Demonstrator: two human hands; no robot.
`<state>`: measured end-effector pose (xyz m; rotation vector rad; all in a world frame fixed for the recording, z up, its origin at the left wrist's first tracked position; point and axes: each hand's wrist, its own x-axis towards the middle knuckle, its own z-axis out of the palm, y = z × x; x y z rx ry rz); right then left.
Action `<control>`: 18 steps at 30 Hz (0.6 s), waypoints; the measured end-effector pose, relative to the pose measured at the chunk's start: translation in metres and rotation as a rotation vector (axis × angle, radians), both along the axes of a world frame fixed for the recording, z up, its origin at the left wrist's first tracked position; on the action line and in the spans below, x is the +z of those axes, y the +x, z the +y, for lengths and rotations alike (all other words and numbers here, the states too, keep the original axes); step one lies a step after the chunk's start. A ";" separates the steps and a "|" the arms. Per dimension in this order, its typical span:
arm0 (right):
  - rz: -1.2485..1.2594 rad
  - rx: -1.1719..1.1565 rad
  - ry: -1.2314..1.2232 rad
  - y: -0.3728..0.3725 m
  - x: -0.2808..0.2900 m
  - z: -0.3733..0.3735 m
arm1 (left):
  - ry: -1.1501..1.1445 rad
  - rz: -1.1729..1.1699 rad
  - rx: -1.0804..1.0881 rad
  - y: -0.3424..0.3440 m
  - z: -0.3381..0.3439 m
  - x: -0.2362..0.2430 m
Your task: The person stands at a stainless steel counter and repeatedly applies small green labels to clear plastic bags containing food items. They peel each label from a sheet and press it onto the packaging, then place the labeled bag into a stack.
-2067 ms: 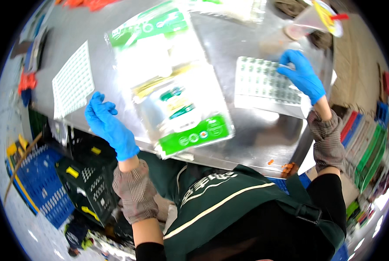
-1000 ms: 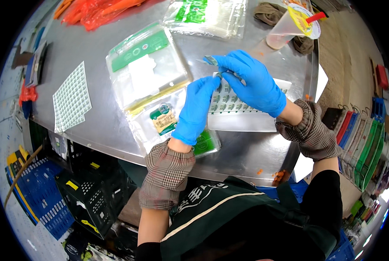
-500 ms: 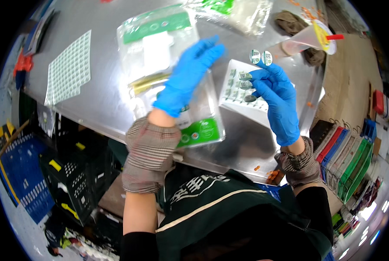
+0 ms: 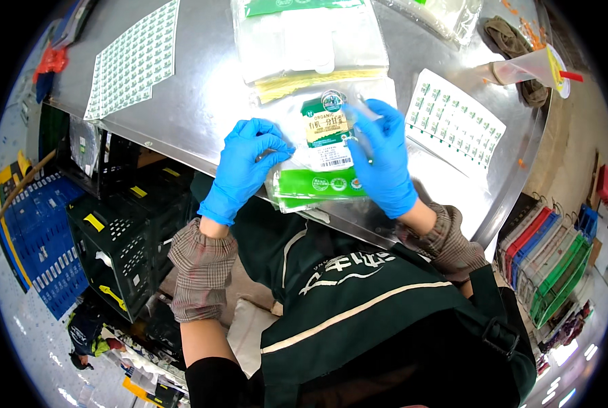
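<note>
A clear plastic bag lies before me with a green band at its near end and a rectangular green, cream and white label. One round sticker sits at the label's upper edge. My left hand, in a blue glove, is closed with fingertips pinching the bag's left edge. Over the bag's right side, my right hand, also blue-gloved, has thumb and index finger apart, pointing at the label. Its fingers are partly smeared by motion. A small round sticker shows by the thumb tip.
More bags lie beyond. A sticker sheet is at right, another at far left. A plastic cup with a red straw lies by brown cloth. Black crates stand below the table's left edge.
My left hand has come back toward me to the bag's left edge. My right hand has moved left from the sticker sheet to over the bag. A round sticker now shows at the label.
</note>
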<state>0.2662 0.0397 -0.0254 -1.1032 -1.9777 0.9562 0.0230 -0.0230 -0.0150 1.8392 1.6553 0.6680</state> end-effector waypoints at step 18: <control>0.016 -0.041 -0.006 0.008 0.051 0.017 | -0.157 -0.168 0.203 -0.002 -0.007 0.003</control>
